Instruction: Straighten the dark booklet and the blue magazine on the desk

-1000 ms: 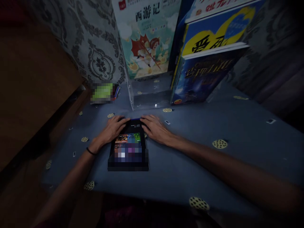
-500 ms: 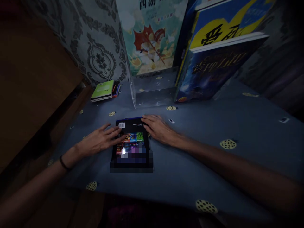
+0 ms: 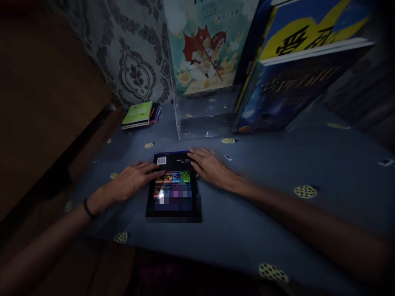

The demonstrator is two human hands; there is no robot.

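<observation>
On the desk [image 3: 277,213] before me lies a dark book [image 3: 174,185], stiff, flat and probably light; my left hand [image 3: 134,181] and right hand [image 3: 210,166] rest open-fingered on its side edges, where I'd grip.

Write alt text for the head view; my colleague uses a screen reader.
Two bare hands rest flat on a dark book lying on a blue-covered table: left hand on its left edge, right hand at its top right corner. Behind, larger books stand by a clear holder.
</observation>
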